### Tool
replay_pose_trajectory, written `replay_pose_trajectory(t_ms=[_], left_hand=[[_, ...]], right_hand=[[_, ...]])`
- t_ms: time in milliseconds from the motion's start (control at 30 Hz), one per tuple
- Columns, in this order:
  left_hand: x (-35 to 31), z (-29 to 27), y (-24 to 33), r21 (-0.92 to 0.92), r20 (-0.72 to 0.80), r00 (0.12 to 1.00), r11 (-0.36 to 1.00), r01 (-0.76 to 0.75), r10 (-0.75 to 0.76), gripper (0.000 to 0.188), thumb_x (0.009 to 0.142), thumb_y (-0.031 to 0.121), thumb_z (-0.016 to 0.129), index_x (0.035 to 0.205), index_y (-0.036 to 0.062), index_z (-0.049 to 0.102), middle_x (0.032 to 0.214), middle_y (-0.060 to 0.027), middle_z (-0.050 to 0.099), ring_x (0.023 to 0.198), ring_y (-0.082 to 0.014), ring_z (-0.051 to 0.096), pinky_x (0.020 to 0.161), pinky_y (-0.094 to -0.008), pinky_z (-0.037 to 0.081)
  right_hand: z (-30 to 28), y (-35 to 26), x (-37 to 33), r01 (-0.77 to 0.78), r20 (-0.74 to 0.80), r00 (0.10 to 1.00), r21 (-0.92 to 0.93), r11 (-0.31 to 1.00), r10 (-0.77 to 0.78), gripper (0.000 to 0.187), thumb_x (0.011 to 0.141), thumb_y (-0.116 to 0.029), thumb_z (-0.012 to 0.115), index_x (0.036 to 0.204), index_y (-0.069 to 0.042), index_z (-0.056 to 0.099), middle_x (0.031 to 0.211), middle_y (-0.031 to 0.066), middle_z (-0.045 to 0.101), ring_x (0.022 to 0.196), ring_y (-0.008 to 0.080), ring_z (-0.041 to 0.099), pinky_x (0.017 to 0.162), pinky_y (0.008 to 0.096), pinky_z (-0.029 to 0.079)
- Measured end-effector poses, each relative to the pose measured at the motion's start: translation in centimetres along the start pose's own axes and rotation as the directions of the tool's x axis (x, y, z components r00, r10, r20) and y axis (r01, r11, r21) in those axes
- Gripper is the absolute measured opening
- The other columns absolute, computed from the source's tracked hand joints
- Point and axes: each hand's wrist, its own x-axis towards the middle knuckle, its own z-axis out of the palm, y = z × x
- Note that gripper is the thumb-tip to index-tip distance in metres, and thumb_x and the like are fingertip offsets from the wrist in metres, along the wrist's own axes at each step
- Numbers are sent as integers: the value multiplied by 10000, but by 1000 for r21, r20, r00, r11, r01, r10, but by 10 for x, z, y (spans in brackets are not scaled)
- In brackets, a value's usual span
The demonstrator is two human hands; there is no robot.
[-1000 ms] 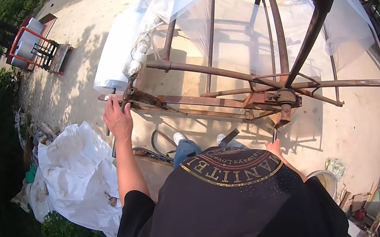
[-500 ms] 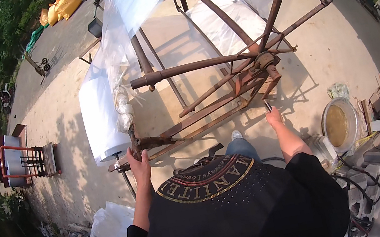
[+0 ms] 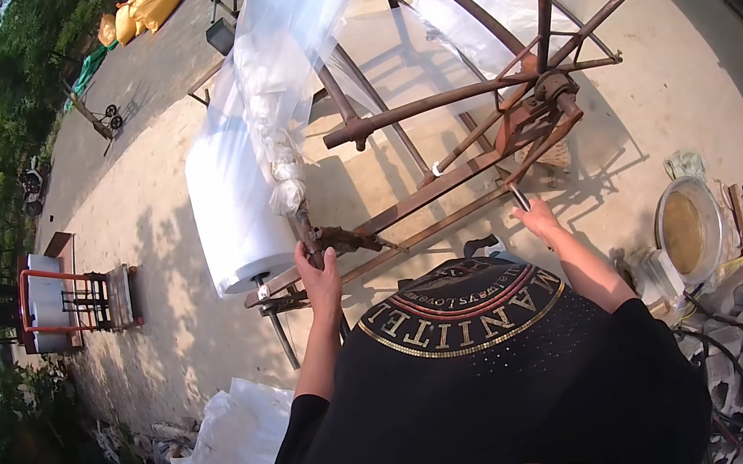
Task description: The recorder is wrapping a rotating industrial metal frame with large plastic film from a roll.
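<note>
A rusty metal reel frame [image 3: 469, 105] with long spokes stands in front of me on the concrete. My left hand [image 3: 320, 276] grips one rusty bar end of the frame, just below a bunch of clear plastic film [image 3: 285, 78]. My right hand [image 3: 538, 217] holds a thin metal handle near the frame's hub [image 3: 550, 91]. A big white roll of film [image 3: 233, 207] lies on the frame's left side, and the film runs up from it over the spokes.
A white sack [image 3: 232, 455] lies on the ground at my lower left. A round pan [image 3: 686, 228] and cluttered tools sit at the right. A red-framed stand [image 3: 66, 306] with white rolls is at the left, and yellow bags [image 3: 139, 10] lie far back.
The view has swung and the frame has turned between frames. Both hands stay on the frame, with the white roll now closer to my left hand.
</note>
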Motion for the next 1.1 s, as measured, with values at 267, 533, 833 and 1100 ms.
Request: replay_pose_trajectory(t_ms=[267,533,833,1100], left_hand=[[2,-1,-2,-194,76,997,980,38,-24,621,829,175,589,1318,-11,255,1300,-179,361,1181,-244,390,990,-324,312],[1,0,9,-287,115,992,955,76,-44,603,827,125,587,1313,7,250,1289,-151,365,1175,-216,382,993,-314,301],[5,5,-3,-294,108,994,955,46,-15,615,809,142,597,1304,6,258,1278,-152,339,1159,-242,384,985,-331,305],[4,0,-21,-113,71,997,993,37,-29,637,790,169,619,1297,4,270,1246,-173,320,1121,-271,395,963,-351,323]], right_hand=[[-22,-66,-74,132,30,991,35,991,-133,267,832,-250,568,850,10,508,670,82,499,630,184,470,613,335,407],[-78,-127,-144,187,-352,872,-405,895,-342,248,829,-251,563,955,-49,493,733,216,599,748,421,571,629,488,435],[-165,-150,-152,-92,-632,605,-659,746,-484,168,838,-201,543,910,-71,463,705,186,599,683,389,584,560,480,446],[-249,-137,-111,-408,-753,563,-613,677,-342,184,830,-209,546,931,-76,469,780,156,620,726,359,608,603,464,489]])
